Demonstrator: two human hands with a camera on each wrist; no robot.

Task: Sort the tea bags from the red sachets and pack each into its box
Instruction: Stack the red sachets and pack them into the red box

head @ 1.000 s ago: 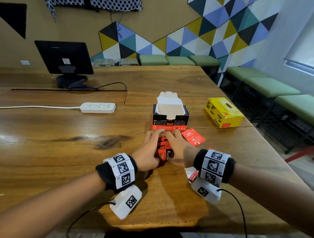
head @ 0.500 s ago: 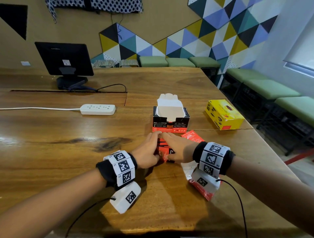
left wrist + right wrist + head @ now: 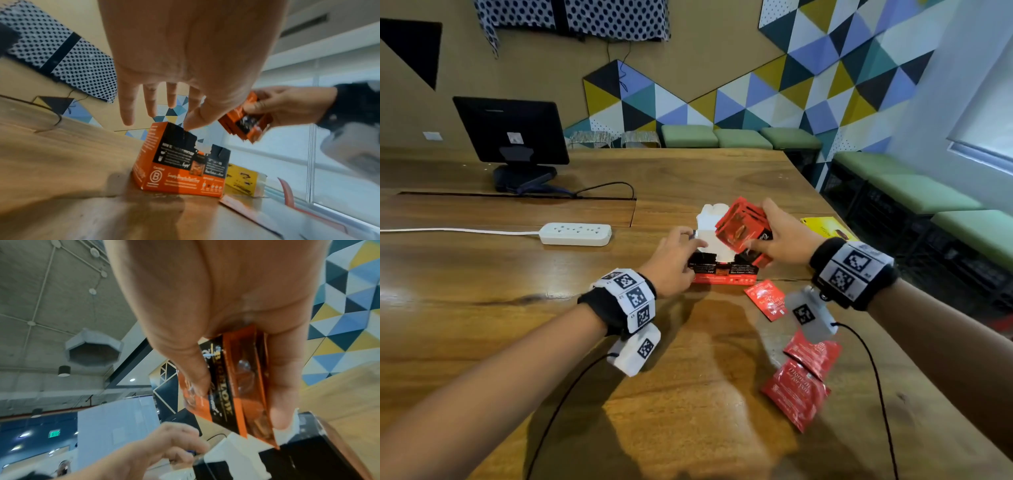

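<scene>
Nearest on the table (image 3: 482, 325): three loose red sachets (image 3: 796, 394) lie flat at the right front, two overlapping close by and one nearer the box. Not yet packed.

Mid-field: left hand (image 3: 674, 263) rests at the left top edge of the orange-and-black box (image 3: 722, 274). In the left wrist view its fingers are straight and spread, thumb tip on the box rim, nothing gripped; it steadies the box. The box stands upright with its white lid flap (image 3: 710, 226) folded back, mouth open.

Just above the box mouth: right hand (image 3: 780, 240) holds a stack of tea bags (image 3: 739, 222), thumb on one face and fingers on the other, clamped firmly. The stack is tilted, lower corner pointing into the opening; in the right wrist view that corner sits right at the box's rim. Not yet inside.

Further right: yellow box (image 3: 825, 228), partly hidden behind the right wrist, lying well apart from the loose sachets. Presumably their destination.

Far: power strip (image 3: 576, 234) and monitor (image 3: 510, 132), not involved.

Step in hand, as judged: loading the gathered tea bags into their box. Next move calls for squaring the stack to the opening, lowering it in edge first, letting go once seated, while the left hand keeps the box from sliding. Risk: a tilted stack catching on the rim or fanning out.
</scene>
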